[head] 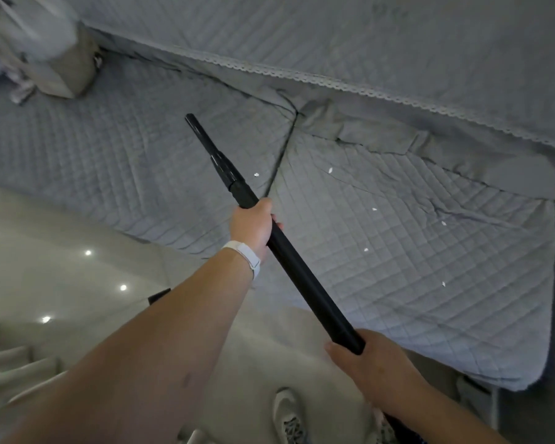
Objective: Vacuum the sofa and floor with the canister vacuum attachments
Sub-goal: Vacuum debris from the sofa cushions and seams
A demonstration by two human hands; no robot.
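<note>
The left hand (252,227) wraps the middle of the black vacuum tube (303,277). The right hand (377,370) grips its near end. The thin tip (202,136) pokes far past the left hand, over the grey sofa (109,149).

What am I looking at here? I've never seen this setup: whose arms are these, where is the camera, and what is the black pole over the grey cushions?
No robot here: this is a single view from a camera worn on a person's head, looking down at their own arms. The left hand grips the black vacuum wand near its middle; the right hand grips its lower end. The wand's narrow nozzle points over the sofa, which has a grey quilted cover. Small white scraps lie on the right-hand seat cushion. Below, a shoe stands on the pale floor.
</note>
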